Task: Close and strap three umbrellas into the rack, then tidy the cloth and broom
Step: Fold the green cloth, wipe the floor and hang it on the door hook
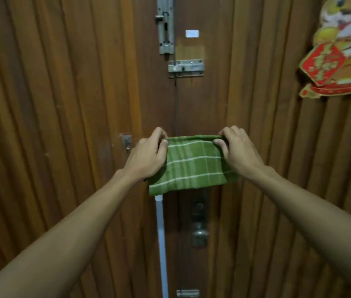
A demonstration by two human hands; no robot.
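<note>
Tidying stage judged reached | folded cloth point(191, 164) pinched at top corners by left hand point(148, 155) and right hand point(236, 151), frame centre, before door point(62, 104) | umbrellas, rack unseen | broom unclear

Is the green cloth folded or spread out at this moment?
Folded. The green cloth hangs as a compact rectangle with a doubled top edge, pinched at its upper corners by the left hand and right hand.

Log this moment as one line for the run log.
step: tidy cloth | left hand: pinches green cloth corner | right hand: pinches other corner | white pole below
</note>
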